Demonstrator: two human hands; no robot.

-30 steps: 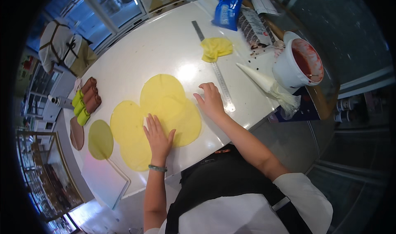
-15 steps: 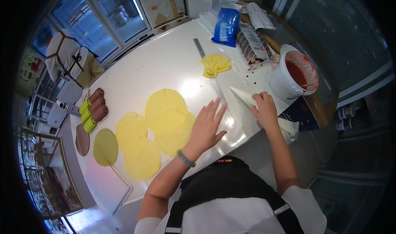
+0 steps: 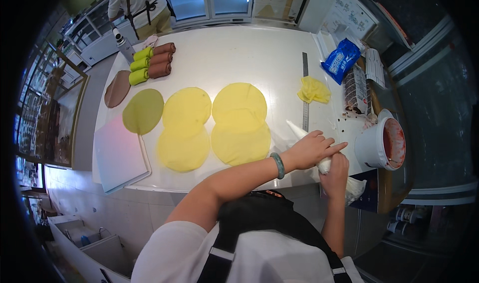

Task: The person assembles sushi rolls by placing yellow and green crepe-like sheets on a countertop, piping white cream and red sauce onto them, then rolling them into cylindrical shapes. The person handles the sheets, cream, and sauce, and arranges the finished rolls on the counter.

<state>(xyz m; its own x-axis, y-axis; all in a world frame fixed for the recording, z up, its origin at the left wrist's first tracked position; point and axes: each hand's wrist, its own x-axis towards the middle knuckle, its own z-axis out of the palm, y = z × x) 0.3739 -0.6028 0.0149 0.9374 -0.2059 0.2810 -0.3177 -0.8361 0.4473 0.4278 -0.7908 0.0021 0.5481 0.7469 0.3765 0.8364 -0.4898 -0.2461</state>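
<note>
Right hand (image 3: 336, 175) clenched on 1 piping bag (image 3: 324, 166); left hand (image 3: 308, 150) over it, can't tell grip. 4 yellow rounds (image 3: 240, 143), paired.

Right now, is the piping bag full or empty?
Not empty: the piping bag looks plump either side of the left hand, which hides its middle; how full, I cannot tell.

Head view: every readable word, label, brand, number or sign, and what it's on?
I won't copy wording or brands; only where print stands:
Blue packet: bold white lettering.
Patterned packet: print too small to read.
Ruler: scale marks, too fine to read.
</note>
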